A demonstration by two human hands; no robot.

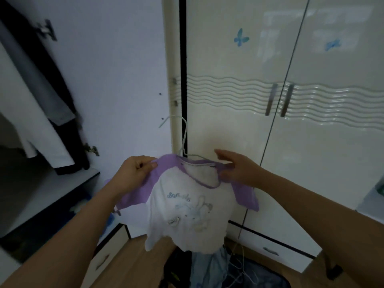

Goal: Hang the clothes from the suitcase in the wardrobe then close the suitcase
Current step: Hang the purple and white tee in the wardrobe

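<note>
A small white T-shirt with purple sleeves and a printed front hangs on a thin white wire hanger, held up in front of me. My left hand pinches the left purple shoulder between thumb and fingers. My right hand touches the right shoulder by the collar, thumb under the cloth and the fingers stretched out loosely. The open suitcase lies on the floor below, with bluish clothes and spare wire hangers in it. The wardrobe's open section is at the left, with garments hanging inside.
The open wardrobe door stands straight ahead, its hinges on the left. Two shut glossy doors with metal handles fill the right. A shelf and drawers sit below the hanging garments. Wooden floor surrounds the suitcase.
</note>
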